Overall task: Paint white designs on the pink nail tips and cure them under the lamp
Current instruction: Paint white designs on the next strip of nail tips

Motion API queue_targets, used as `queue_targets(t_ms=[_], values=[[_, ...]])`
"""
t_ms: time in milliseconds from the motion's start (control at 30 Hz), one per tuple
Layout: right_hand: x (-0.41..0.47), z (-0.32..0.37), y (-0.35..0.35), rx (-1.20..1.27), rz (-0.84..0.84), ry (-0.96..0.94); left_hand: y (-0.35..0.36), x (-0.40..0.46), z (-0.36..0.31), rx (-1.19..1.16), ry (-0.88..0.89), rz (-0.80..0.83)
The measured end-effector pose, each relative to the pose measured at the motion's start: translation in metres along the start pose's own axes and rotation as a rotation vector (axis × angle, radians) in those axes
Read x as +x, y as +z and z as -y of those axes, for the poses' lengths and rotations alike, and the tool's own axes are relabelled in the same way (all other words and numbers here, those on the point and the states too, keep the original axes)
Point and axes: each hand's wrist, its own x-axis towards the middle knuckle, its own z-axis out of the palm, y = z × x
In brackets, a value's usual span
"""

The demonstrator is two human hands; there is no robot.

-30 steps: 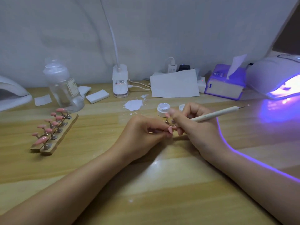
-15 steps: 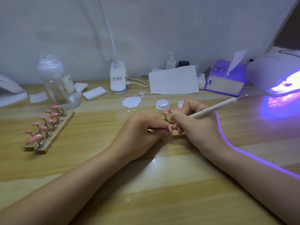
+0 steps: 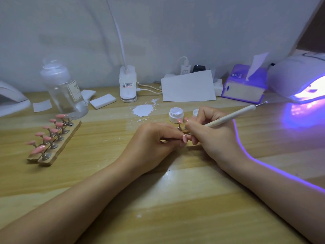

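At desk centre, the left hand (image 3: 151,143) pinches a pink nail tip (image 3: 184,138) while the right hand (image 3: 211,136) grips the dotting pen (image 3: 233,116) against it, lit curing lamp (image 3: 302,80) at two o'clock

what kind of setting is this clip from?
Probably a home or small-studio nail-art desk: a lit curing lamp at the far right, pink nail tips on stands on wooden strips at the left, and an open jar of white paint near the hands.
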Motion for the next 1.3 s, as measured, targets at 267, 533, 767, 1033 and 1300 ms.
queue_targets(t_ms=[267,533,767,1033,1300], values=[[0.0012,-0.0016,-0.0001,-0.018,-0.011,-0.002,0.0003,0.0001,0.0015,-0.002,-0.006,-0.008],[-0.0001,0.0007,0.0004,0.019,0.019,0.002,0.0001,0.0004,0.0012,0.009,0.004,-0.004],[-0.0003,0.0011,0.0003,0.027,0.025,0.003,-0.0001,0.0001,0.0005,0.012,-0.008,-0.002],[0.0001,0.0009,0.0006,0.027,0.016,0.005,-0.0004,0.0001,-0.0004,0.03,-0.001,-0.009],[-0.0003,0.0016,0.0006,0.014,0.01,0.007,-0.0009,0.0007,-0.0018,0.027,-0.008,-0.005]])
